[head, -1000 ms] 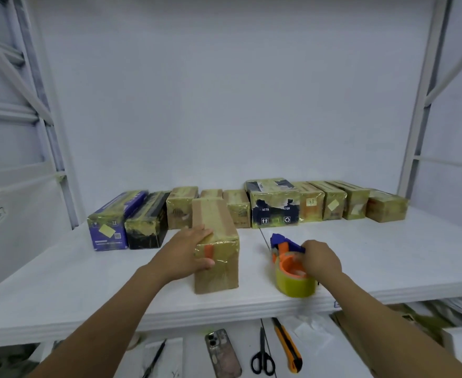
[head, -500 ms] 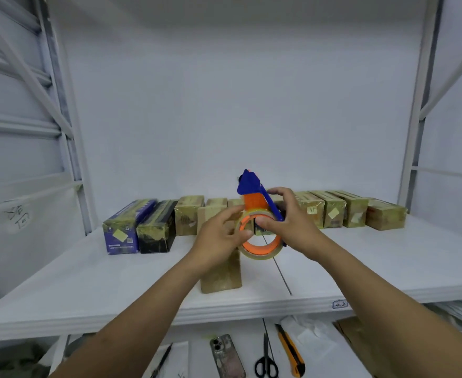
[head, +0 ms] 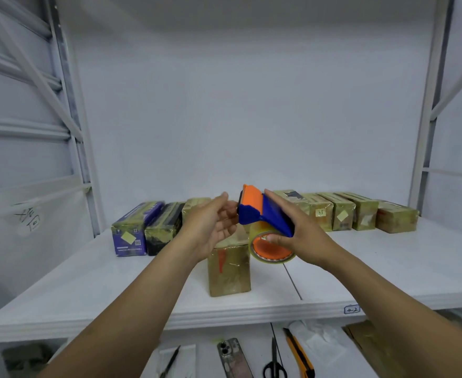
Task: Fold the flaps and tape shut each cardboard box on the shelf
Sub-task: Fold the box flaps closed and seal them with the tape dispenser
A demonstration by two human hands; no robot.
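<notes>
Tape dispenser (head: pixel 265 215) held in the air over the near end of a cardboard box (head: pixel 228 268). The right hand (head: pixel 305 233) grips the dispenser – fingers curled over its blue handle, thumb pressed inside the orange core of the tape roll (head: pixel 273 249). The left hand (head: pixel 210 225) is to the dispenser's left, palm turned toward it, fingers spread and only lightly bent, holding nothing; their tips reach the orange front end, but contact there cannot be told.

The dispenser's long axis slants from upper left to lower right: the orange end points up and left toward the left hand, and the blue handle runs down under the right hand. The roll hangs beneath with its open core facing the viewer, overlapping the box's upper right corner.

The box stands on the white shelf (head: pixel 88 282) near the front edge, its long axis running away from the viewer; it is wrapped in glossy tape and has an orange streak on the near face. A row of boxes (head: pixel 341 214) – also taped, several with small yellow stickers – lines the back of the shelf.

A tag (head: pixel 351 309) on the shelf's front edge reads "4-2". Handwriting (head: pixel 29 218) on the left panel is illegible. Below the shelf lie a phone (head: pixel 234 358), scissors (head: pixel 275 364) and a yellow utility knife (head: pixel 299 356).
</notes>
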